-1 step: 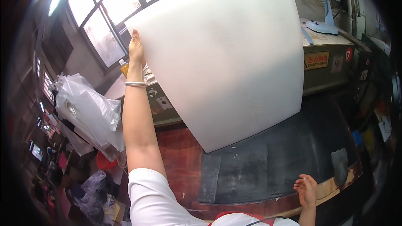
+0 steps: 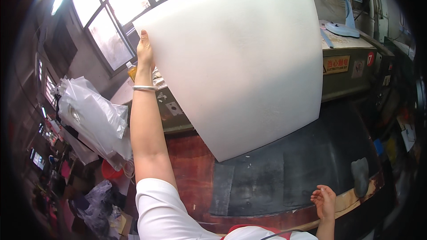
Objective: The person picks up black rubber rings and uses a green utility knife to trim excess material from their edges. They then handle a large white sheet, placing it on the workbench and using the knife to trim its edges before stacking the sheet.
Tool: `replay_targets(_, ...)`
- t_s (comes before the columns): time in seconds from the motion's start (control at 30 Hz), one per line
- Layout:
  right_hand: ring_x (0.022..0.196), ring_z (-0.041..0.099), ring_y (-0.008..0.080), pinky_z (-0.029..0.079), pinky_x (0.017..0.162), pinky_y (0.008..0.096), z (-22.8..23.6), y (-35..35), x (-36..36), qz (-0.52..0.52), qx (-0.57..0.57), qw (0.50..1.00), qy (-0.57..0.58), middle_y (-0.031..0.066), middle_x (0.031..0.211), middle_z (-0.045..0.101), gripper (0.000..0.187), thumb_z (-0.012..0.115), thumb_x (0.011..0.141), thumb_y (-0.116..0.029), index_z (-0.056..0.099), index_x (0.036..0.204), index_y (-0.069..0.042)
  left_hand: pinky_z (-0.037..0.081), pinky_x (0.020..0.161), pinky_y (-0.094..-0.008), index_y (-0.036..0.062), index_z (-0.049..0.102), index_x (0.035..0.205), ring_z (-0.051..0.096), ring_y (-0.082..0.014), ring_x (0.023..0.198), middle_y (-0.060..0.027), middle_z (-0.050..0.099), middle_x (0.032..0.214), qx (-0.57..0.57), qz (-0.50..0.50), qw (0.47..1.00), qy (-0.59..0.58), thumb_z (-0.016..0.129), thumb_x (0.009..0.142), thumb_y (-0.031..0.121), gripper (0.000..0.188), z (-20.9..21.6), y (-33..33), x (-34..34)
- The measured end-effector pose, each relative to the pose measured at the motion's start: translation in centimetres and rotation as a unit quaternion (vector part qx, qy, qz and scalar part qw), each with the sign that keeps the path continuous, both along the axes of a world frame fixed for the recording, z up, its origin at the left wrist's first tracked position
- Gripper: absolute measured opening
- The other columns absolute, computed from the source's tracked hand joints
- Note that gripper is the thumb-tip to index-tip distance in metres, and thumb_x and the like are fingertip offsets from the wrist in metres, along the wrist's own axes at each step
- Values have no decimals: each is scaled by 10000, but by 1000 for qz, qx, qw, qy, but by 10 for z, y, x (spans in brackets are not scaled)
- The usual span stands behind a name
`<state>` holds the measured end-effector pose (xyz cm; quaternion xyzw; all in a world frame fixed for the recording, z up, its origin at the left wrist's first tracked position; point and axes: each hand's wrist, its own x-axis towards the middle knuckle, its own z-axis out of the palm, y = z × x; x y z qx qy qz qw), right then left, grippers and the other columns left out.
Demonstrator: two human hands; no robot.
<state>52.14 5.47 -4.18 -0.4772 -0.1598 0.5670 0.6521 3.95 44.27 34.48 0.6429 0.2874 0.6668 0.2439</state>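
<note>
Sheet [image 2: 240, 71], large, white and four-sided, tilts up over the reddish-brown desk [image 2: 191, 164], spreading rightward from the bare left hand [image 2: 145, 51], whose grip clasps its edge; the right hand [image 2: 324, 199], loosely curled, looks empty, farther off.

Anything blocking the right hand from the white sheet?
Nothing visible. Between the right hand and the lower edge of the white sheet there's only the black mat. The grey object sits to the right, off that line. The left hand already holds the sheet's left edge.
</note>
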Motion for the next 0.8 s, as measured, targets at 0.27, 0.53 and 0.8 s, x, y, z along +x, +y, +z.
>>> replay_targets(0.27,725,645,176,546,671,298,3,2,-10,19,3,1000,-23,111,827,655,175,536,969,-139,590,1067,-4,533,743,-277,-56,569,1153,634,-166,874,-100,650,1008,20,119,993,5,402,977,569,670,1,3,5)
replay_targets(0.53,751,635,177,533,695,296,-7,-10,-12,29,12,999,-29,104,853,653,198,526,979,-148,581,1108,-9,527,708,-312,-109,566,1154,631,-201,836,-135,649,974,-33,289,957,7,410,964,596,746,11,22,-8)
replay_targets(0.8,802,633,158,523,748,286,-10,-19,-12,21,-14,1000,-1,88,881,654,185,533,978,-140,602,1099,-18,498,885,-316,-150,511,1215,598,-235,1057,-175,610,1188,-17,295,955,-8,435,973,556,749,23,46,-26)
